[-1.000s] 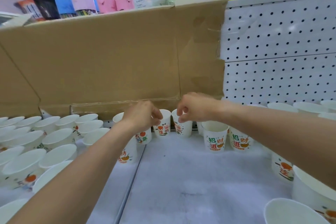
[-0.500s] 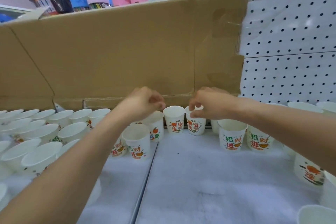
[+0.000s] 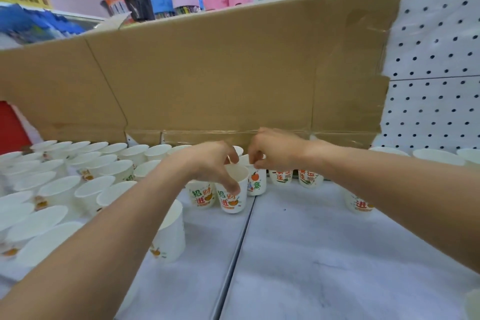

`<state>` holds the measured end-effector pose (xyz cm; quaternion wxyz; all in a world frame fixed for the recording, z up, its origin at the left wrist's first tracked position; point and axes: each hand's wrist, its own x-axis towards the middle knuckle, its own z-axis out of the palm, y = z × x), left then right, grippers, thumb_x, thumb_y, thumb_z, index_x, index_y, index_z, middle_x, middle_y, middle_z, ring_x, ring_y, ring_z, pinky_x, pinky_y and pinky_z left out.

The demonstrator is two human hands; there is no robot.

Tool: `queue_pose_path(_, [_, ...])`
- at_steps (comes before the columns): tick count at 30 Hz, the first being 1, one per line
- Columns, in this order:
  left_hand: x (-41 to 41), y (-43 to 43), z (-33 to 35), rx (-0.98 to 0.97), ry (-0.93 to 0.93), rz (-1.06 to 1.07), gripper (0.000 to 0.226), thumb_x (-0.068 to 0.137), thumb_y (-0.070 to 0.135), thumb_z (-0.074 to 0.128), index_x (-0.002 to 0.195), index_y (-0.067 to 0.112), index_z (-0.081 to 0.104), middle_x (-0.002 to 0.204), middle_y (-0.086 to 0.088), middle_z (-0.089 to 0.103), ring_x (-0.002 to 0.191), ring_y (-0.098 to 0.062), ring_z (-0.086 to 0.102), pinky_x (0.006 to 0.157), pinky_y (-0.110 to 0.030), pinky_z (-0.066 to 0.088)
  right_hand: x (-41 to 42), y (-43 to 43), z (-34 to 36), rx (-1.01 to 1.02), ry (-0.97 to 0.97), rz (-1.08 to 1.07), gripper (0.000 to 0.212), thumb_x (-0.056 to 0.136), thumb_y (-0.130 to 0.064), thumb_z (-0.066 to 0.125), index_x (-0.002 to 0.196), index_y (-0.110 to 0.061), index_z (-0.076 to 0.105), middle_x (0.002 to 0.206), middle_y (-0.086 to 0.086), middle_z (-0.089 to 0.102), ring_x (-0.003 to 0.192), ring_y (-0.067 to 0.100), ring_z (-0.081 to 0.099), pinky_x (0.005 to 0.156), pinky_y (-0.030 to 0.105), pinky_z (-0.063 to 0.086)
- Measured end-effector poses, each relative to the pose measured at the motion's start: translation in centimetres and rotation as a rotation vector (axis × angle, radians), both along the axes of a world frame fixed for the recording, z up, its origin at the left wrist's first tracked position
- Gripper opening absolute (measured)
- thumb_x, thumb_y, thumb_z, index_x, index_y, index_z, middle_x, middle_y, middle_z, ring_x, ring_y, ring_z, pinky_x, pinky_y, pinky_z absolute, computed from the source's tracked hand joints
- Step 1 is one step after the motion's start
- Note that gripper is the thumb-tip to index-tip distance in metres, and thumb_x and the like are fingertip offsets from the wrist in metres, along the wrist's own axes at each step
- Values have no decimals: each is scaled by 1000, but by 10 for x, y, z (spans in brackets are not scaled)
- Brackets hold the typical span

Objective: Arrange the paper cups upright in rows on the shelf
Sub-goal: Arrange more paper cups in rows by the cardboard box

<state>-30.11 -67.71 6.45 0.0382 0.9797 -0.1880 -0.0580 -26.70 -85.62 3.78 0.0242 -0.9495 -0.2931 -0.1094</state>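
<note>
I see a large brown cardboard sheet (image 3: 220,73) standing behind the white speckled shelf (image 3: 324,254). Upright white paper cups (image 3: 59,189) crowd the shelf's left side in rows. At mid-shelf my left hand (image 3: 211,163) has its grip curled round a printed white paper cup (image 3: 232,199). My right hand (image 3: 275,153) has its grip pinched on the rim of the neighbouring orange-printed cup (image 3: 256,182), which touches the first.

Head cam looks fwd/down, close over shelf (image 3: 324,254)

Upright paper cups (image 3: 58,191) are crowded on the white shelf (image 3: 324,262) at frame left and lined along its back.
</note>
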Motion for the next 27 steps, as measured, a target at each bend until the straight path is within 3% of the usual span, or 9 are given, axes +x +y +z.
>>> queue_pose_path(3, [-12,-4,11,-23,-96,-4,75,64,48,82,129,21,56,116,6,63,99,-15,59,89,-36,51,-21,-12,25,136,-44,-29,9,90,-24,63,93,-21,71,92,-5,66,92,14,58,82,39,52])
queue_pose_path(5, [-27,-13,17,-90,-165,-40,69,64,53,80,124,25,59,109,10,64,96,-11,60,86,-33,51,-43,-31,48,298,-90,-50,7,88,-22,66,90,-20,73,89,-5,67,85,12,61,81,36,53])
queue_pose_path(8, [-49,-38,20,-279,-158,-124,60,62,54,81,115,29,64,99,17,65,88,-3,60,80,-28,50,-86,-72,76,379,-197,-72,4,84,-22,72,85,-19,74,83,-6,67,78,9,57,76,29,49])
queue_pose_path(11, [-63,-68,14,-340,-129,-197,62,60,59,80,113,29,66,96,20,65,88,0,60,82,-30,52,-135,-115,82,385,-167,-129,5,82,-21,74,84,-16,75,77,-12,64,73,7,57,63,20,47])
queue_pose_path(14, [-73,-97,-1,-341,-88,-244,56,62,60,79,108,30,66,96,19,65,87,2,60,72,-26,51,-179,-149,70,357,-85,-203,4,79,-28,73,81,-25,75,73,-15,63,72,1,55,61,14,43])
queue_pose_path(16, [-77,-113,-11,-348,-44,-265,52,63,57,80,104,29,68,92,18,65,85,0,60,74,-30,55,-200,-163,60,336,-54,-247,7,74,-36,70,78,-31,75,73,-14,65,76,5,55,64,20,44])
queue_pose_path(19, [-80,-131,-22,-340,-36,-276,53,61,59,80,102,26,70,90,15,65,85,-3,61,78,-34,55,-213,-174,43,273,7,-300,2,77,-33,73,76,-34,73,74,-13,63,78,6,54,73,27,46])
queue_pose_path(24, [-86,-149,-33,-330,-36,-267,75,62,60,80,124,23,62,119,8,64,100,-9,57,88,-31,51,-210,-177,20,85,67,-331,4,81,-30,71,80,-34,72,75,-16,63,77,3,54,74,31,49])
queue_pose_path(27, [-87,-154,-35,-351,-45,-260,75,62,61,79,123,21,63,122,6,63,99,-9,56,89,-31,50,-212,-179,16,33,107,-356,2,81,-32,71,81,-34,72,75,-18,62,79,3,54,75,29,49])
